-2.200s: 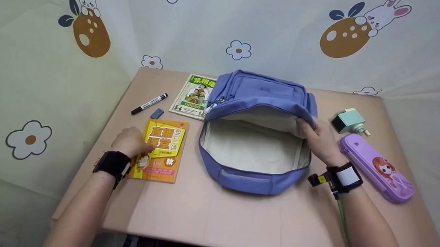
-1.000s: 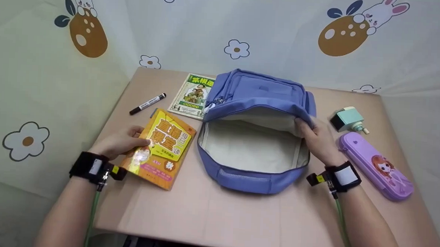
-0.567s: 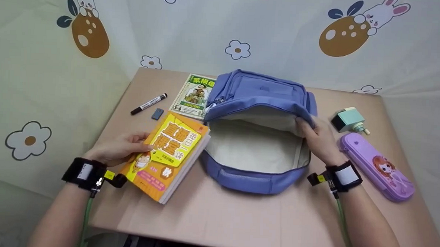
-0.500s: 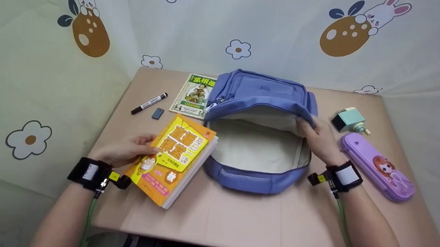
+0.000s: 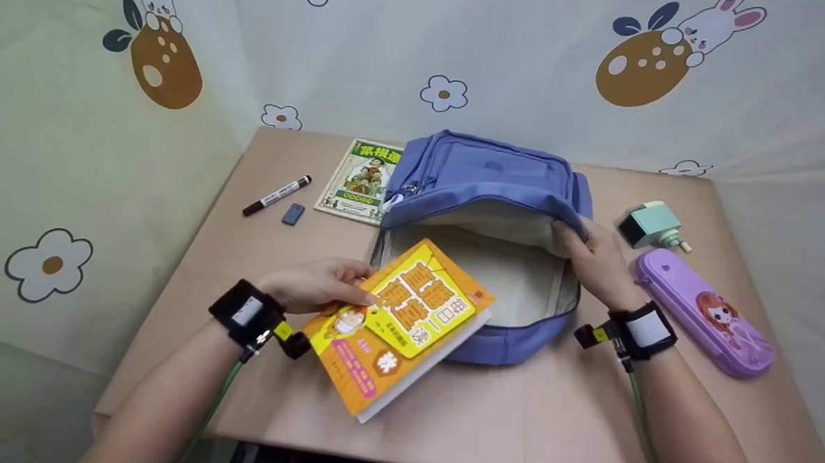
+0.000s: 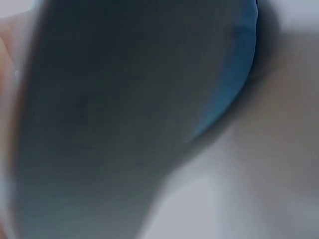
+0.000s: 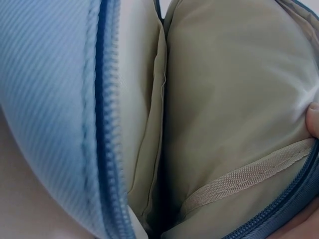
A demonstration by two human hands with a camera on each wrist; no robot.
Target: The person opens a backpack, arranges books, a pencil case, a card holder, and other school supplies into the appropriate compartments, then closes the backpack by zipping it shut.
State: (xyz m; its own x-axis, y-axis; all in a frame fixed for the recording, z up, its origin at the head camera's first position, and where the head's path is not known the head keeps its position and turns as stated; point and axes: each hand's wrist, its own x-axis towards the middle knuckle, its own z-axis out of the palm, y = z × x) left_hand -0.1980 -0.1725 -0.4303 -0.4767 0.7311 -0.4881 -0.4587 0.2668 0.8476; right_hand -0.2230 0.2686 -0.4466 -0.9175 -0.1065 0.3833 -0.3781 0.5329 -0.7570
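My left hand [image 5: 323,283] holds an orange and yellow book [image 5: 401,321] by its left edge, thumb on the cover. Tilted, the book overlaps the front left of the opening of a blue backpack [image 5: 495,162] in the head view. My right hand [image 5: 596,260] grips the raised flap of the backpack at its right side, keeping the mouth wide. The pale lining [image 7: 239,89] and the zipper edge [image 7: 112,119] show in the right wrist view, with a fingertip [image 7: 313,119] at the right. A large dark blurred surface fills most of the left wrist view.
A green-covered book [image 5: 359,184] lies partly behind the backpack. Left of it are a black and white marker [image 5: 277,195] and a blue-grey eraser [image 5: 293,214]. To the right sit a mint-green block-shaped item [image 5: 653,224] and a purple pencil case [image 5: 707,312]. Patterned cloth surrounds the table.
My left hand has picked the orange book up off the table and carried it right, to the front of the backpack's opening, turning it clockwise. The right hand has stayed on the flap.
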